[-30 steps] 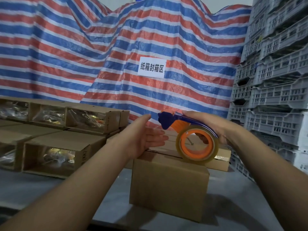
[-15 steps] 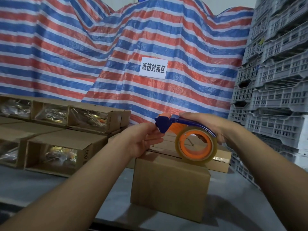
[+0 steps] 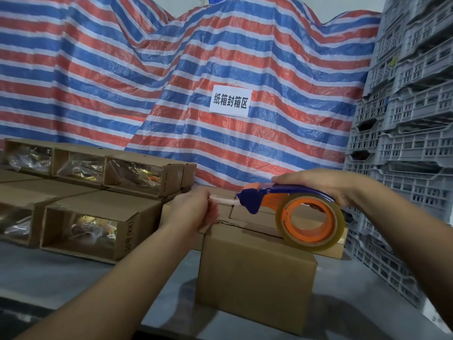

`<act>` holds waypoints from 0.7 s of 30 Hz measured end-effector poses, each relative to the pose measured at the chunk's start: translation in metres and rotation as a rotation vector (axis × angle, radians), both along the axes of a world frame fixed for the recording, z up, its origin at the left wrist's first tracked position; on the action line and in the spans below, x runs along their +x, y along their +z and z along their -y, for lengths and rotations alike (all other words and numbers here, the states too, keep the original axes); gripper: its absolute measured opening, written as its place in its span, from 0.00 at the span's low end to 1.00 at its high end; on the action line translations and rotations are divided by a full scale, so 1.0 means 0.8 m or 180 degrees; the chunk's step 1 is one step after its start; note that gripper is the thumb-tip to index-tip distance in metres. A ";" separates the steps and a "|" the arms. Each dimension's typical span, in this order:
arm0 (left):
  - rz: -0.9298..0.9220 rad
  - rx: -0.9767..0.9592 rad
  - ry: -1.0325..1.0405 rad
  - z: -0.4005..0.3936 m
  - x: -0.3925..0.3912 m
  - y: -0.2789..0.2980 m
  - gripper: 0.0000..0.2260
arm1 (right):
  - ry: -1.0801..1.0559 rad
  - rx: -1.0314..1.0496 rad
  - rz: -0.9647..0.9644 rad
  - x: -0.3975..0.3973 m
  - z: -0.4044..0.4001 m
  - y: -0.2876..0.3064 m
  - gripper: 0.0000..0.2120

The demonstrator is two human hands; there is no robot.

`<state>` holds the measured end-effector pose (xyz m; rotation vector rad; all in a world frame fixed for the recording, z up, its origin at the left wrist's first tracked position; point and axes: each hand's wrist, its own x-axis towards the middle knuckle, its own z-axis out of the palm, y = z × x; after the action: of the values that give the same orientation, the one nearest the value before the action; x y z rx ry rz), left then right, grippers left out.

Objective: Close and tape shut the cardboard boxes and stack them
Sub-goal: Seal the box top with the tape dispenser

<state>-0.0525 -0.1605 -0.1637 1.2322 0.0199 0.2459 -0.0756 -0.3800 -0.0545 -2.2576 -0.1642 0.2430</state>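
A closed brown cardboard box stands on the grey table in front of me. My right hand grips a blue and orange tape dispenser with a roll of clear tape, held just above the box's top. My left hand pinches the free end of the tape pulled out from the dispenser's nose, over the box's far left top edge. Behind this box lie more closed boxes.
Several open-ended cardboard boxes with plastic-wrapped contents lie in rows on the left. Stacked grey plastic crates fill the right side. A red, white and blue striped tarp with a paper sign hangs behind.
My left hand went from flat and open beside the dispenser to pinching the tape end and drawing it out leftward. The dispenser stayed over the box.
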 end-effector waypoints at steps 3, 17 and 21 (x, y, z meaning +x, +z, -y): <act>0.0268 0.1113 0.0483 -0.018 0.005 -0.014 0.10 | 0.0034 -0.0424 0.0210 -0.001 -0.012 0.003 0.15; -0.0280 0.0766 -0.0199 -0.037 0.008 -0.042 0.07 | 0.0076 -0.1478 0.0441 0.010 -0.050 0.006 0.12; -0.0344 0.0796 -0.0233 -0.036 0.009 -0.052 0.07 | 0.0046 -0.1321 0.0278 0.011 -0.051 0.006 0.12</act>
<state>-0.0449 -0.1317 -0.2052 1.4913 0.0383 0.1197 -0.0670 -0.3396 -0.0498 -2.6823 -0.1897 0.1996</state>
